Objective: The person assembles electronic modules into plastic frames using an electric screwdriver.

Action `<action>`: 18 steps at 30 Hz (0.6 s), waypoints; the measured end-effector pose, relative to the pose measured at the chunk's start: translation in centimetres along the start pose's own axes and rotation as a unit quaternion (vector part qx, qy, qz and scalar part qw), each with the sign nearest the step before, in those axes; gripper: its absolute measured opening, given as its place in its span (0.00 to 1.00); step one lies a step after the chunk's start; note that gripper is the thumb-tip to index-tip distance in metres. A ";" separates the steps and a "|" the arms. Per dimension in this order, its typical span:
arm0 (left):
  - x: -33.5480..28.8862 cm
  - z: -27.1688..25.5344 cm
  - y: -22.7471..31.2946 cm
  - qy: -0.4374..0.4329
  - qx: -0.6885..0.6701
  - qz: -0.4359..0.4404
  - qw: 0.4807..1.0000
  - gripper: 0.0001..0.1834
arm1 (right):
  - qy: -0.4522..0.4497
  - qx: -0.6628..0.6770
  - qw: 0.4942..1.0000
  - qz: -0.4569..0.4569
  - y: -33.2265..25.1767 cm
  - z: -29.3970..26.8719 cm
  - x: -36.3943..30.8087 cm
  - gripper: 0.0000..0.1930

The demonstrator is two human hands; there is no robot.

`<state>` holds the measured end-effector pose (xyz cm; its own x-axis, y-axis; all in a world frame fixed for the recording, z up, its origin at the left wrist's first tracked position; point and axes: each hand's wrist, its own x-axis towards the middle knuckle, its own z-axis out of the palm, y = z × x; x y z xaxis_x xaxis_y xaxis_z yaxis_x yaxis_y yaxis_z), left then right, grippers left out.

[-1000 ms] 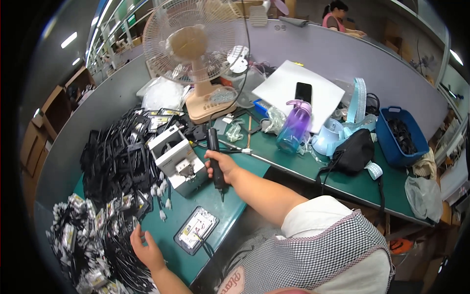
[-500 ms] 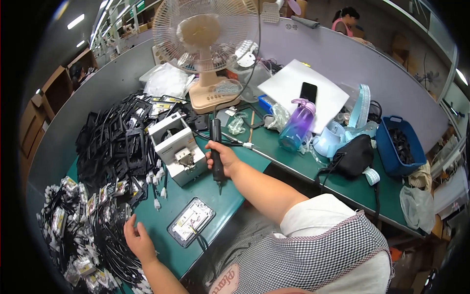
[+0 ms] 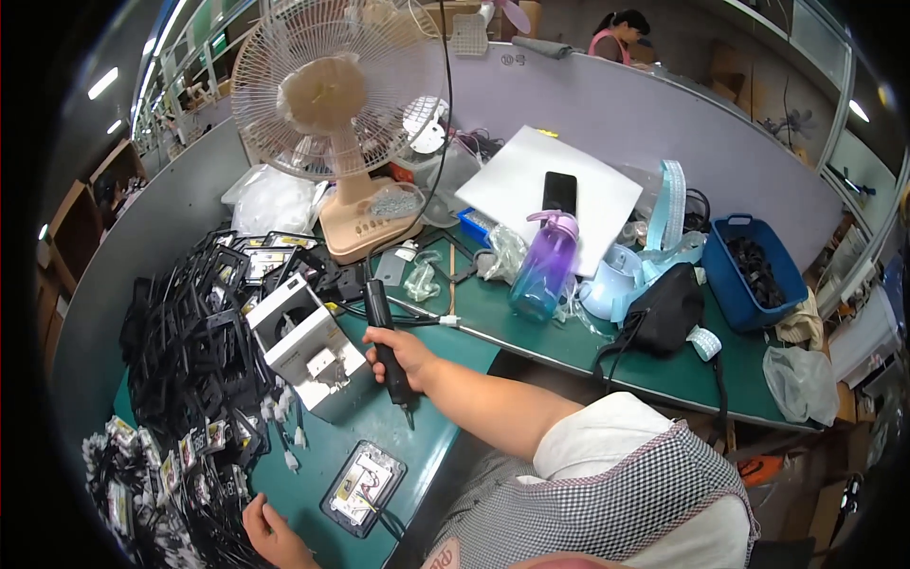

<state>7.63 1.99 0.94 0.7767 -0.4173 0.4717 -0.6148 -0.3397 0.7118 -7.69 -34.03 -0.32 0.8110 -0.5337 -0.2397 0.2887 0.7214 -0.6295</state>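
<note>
My right hand is wrapped around a black electric screwdriver, its bit pointing down above the green table. Below it lies a rectangular black-framed module with a white inner plate, thin wires and a black cable; neither hand touches it. My left hand is near the lower edge, fingers apart with nothing in them, beside a heap of wired modules. A white box-shaped screw feeder stands just left of the screwdriver.
Black frames are piled at the left. A beige fan stands at the back. To the right are a purple-blue bottle, a phone on a white sheet, a black pouch and a blue basket. Another person sits beyond the partition.
The whole view has shifted, so the table and its things appear further left and lower. My right hand still grips the screwdriver; my left hand sits nearer the lower edge.
</note>
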 end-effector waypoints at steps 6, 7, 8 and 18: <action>0.0 0.9 -0.8 0.028 -0.016 -0.033 0.999 0.11 | 0.018 -0.009 1.000 -0.009 -1.0 -0.4 -0.6 0.16; 0.0 0.9 -0.9 0.027 -0.013 -0.034 0.999 0.11 | 0.022 -0.013 1.000 -0.005 -0.9 -0.3 -0.5 0.16; 0.0 0.9 -1.1 0.023 -0.026 -0.032 0.999 0.11 | 0.023 -0.011 1.000 -0.003 -0.7 -0.2 -0.4 0.16; -2.2 1.0 7.8 -0.312 0.146 0.185 0.920 0.21 | 0.039 -0.010 0.999 -0.027 -1.1 0.3 -0.6 0.16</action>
<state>1.01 -0.62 4.92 0.3321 -0.9223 0.1976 -0.9033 -0.2507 0.3482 -8.35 -34.44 0.72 0.7522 -0.6053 -0.2604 0.3212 0.6819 -0.6572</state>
